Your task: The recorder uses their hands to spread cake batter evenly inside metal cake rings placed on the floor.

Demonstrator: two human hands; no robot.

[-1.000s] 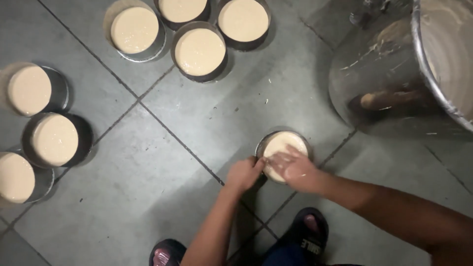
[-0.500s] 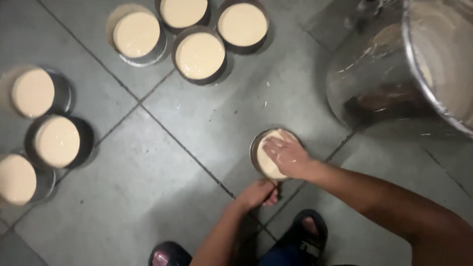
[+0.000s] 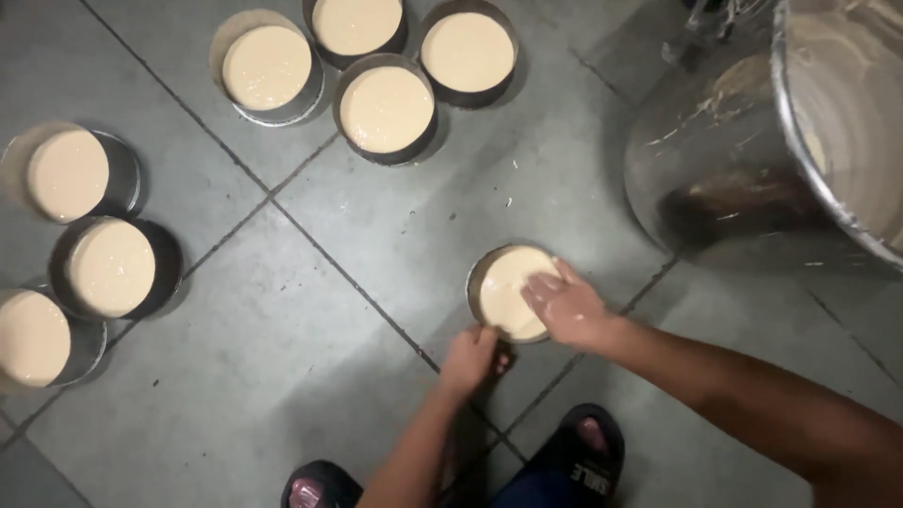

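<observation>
We see a small round metal tin of pale batter (image 3: 508,292) standing on the grey tiled floor (image 3: 282,376), just left of the large steel mixing bowl (image 3: 752,150) and close to its base. Our right hand (image 3: 564,306) lies flat over the tin's right side, fingers spread and palm down on the batter surface, gripping nothing. Our left hand (image 3: 470,356) sits at the tin's near rim, fingers curled against the metal edge; we cannot tell whether it pinches the rim or only steadies it.

The mixing bowl is smeared with streaks of batter along its outer wall and inner rim, and its far side runs out of view.

Well away from the bowl, up and to its left, four filled tins stand in a tight cluster: one at the top (image 3: 356,23), one just right of it (image 3: 467,52), one below them (image 3: 386,108), and a lighter-walled one on the left (image 3: 268,68).

Farther still from the bowl, along the left edge, three more filled tins sit in a column: the upper (image 3: 68,174), the middle (image 3: 113,268), and the lowest (image 3: 33,337), partly cut off.

Nearest us, below the bowl, the toes of two dark sandals (image 3: 583,452) show on the tiles.
</observation>
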